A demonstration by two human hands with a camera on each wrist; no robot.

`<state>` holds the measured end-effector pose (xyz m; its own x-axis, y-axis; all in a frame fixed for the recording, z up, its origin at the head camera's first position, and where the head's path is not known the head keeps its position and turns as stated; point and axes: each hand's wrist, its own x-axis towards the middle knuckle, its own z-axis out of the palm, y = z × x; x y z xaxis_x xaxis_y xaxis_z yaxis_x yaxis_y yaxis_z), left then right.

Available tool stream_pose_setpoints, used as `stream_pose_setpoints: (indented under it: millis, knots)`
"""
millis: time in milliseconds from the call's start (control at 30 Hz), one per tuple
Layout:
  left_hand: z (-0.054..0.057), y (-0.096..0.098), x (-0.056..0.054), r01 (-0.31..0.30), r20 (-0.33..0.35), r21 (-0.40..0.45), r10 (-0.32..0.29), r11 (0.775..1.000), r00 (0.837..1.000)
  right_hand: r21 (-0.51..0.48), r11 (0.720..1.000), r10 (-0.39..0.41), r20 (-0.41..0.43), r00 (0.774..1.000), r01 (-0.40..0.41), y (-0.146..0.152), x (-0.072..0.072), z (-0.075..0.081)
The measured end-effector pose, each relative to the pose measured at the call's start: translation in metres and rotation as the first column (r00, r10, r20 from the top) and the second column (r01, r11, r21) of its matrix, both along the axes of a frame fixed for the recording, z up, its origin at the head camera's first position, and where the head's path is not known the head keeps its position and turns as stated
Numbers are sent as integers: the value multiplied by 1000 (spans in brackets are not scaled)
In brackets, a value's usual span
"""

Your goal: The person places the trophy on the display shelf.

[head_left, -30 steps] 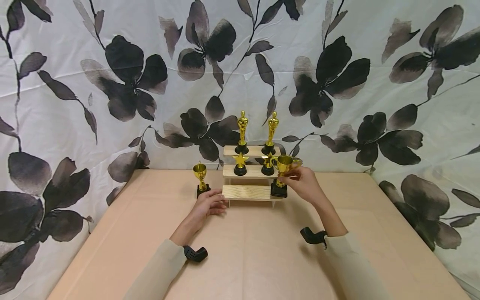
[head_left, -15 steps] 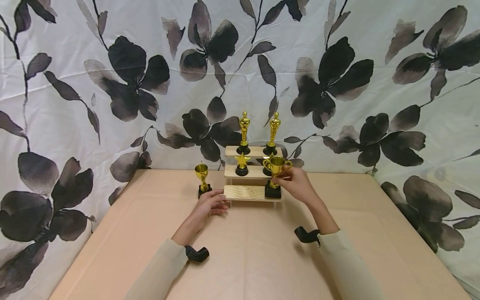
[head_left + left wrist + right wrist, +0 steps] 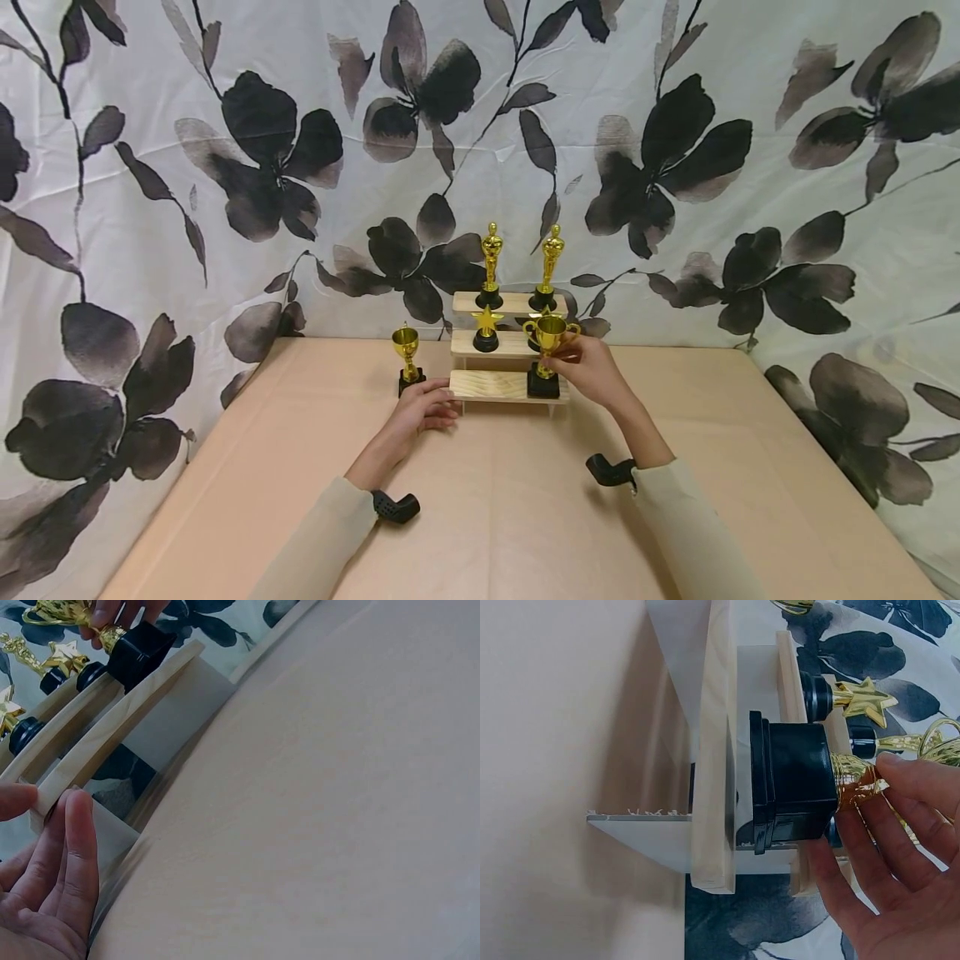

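My right hand (image 3: 596, 372) pinches the stem of a gold trophy cup (image 3: 550, 333) with a square black base. It is upright over the right end of the bottom tier of a three-tier wooden stand (image 3: 487, 385). A narrow gap shows between base (image 3: 795, 780) and plank (image 3: 714, 750) in the right wrist view. My left hand (image 3: 415, 414) holds the left end of that bottom plank (image 3: 120, 731), thumb and fingers at its corner. Another gold trophy cup (image 3: 407, 343) stands on the table just behind the left hand.
Two gold figure statuettes (image 3: 491, 258) (image 3: 551, 260) stand on the top tier. The middle tier bears a star trophy (image 3: 486, 325) at left and another star trophy (image 3: 866, 700), mostly hidden behind the held cup in the head view. A floral cloth (image 3: 480, 125) hangs behind the table (image 3: 480, 500).
My right hand has moved the trophy cup leftward from the stand's right edge to over the bottom tier, slightly lower now. The left hand has stayed at the stand. The head view has shifted slightly.
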<state>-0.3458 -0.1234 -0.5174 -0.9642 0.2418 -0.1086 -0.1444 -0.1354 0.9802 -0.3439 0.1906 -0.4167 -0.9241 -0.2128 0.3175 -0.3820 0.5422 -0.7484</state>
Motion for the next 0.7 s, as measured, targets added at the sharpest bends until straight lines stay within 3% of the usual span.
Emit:
stream_pose_setpoints:
  millis: [700]
  knots:
    - [1,1,1,4,12,-8,-4,1000,1000,-36,999,-14,48,999,16,5,-6,-12]
